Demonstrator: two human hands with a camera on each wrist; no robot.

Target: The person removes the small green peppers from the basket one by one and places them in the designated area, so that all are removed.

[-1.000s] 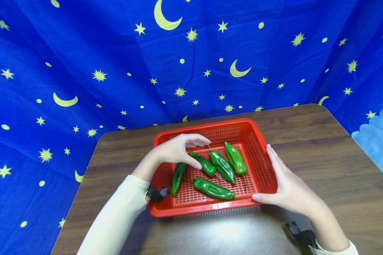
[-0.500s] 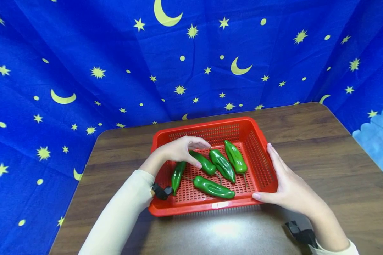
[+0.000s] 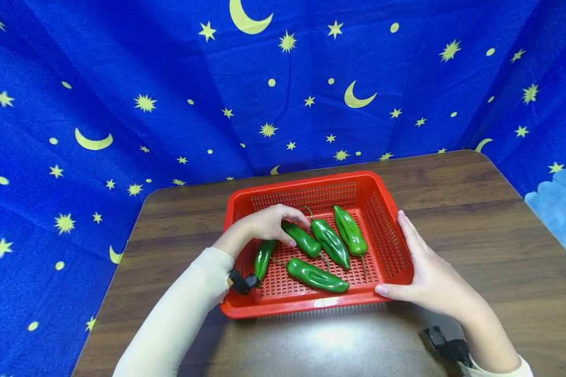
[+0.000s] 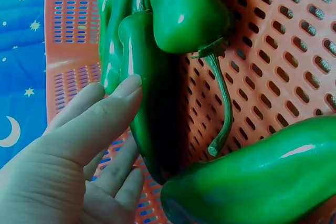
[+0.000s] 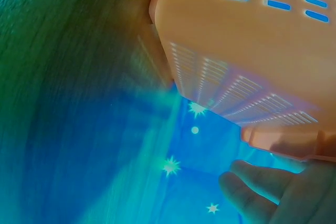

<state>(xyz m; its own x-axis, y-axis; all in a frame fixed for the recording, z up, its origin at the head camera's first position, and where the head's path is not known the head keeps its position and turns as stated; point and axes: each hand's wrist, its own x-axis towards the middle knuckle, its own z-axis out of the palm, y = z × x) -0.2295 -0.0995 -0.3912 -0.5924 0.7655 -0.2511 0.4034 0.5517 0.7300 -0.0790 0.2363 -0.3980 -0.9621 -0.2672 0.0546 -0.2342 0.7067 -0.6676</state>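
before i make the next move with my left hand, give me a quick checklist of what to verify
1. Left hand at the middle pepper: ok, thumb on one side, fingers on the other.
2. Firm grip on it: cannot tell, fingertip contact is partly hidden.
3. Free room around it: not ok, the next pepper to the right lies close by its stem end.
4. Right hand at the basket: ok, by the near right corner.
5. Basket on the table: ok.
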